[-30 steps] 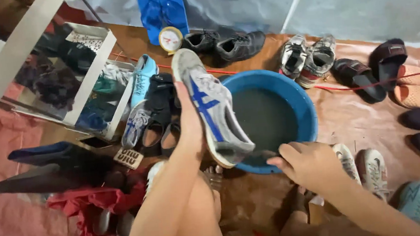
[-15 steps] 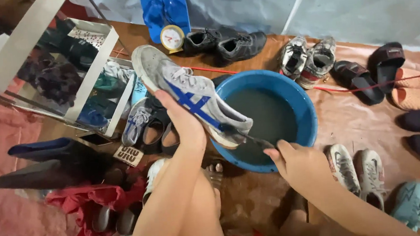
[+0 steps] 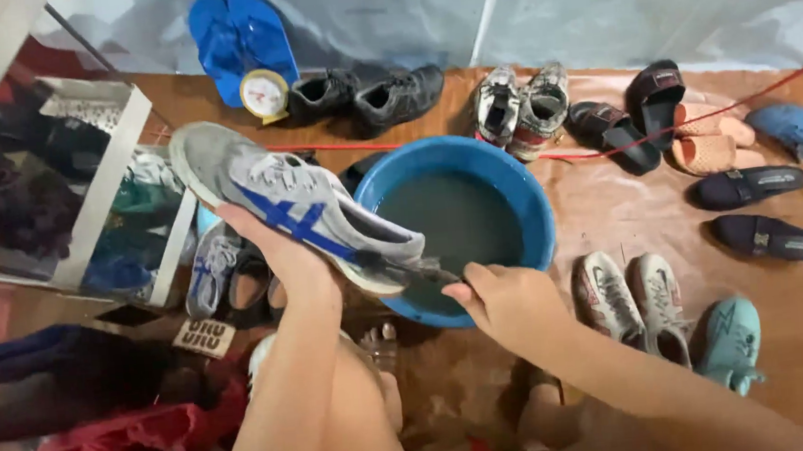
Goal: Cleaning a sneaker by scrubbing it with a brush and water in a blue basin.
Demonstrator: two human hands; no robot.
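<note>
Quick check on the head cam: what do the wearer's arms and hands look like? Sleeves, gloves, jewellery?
Both forearms are bare to the frame's lower edge, with no sleeves in view. The left hand and right hand have no gloves. No watch, bracelet or ring shows on either.

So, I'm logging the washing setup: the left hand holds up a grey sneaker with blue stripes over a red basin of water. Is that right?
Not quite: the basin is blue, not red, as the head view shows. The rest stands: the left hand holds up the grey sneaker with blue stripes over the water.
</note>
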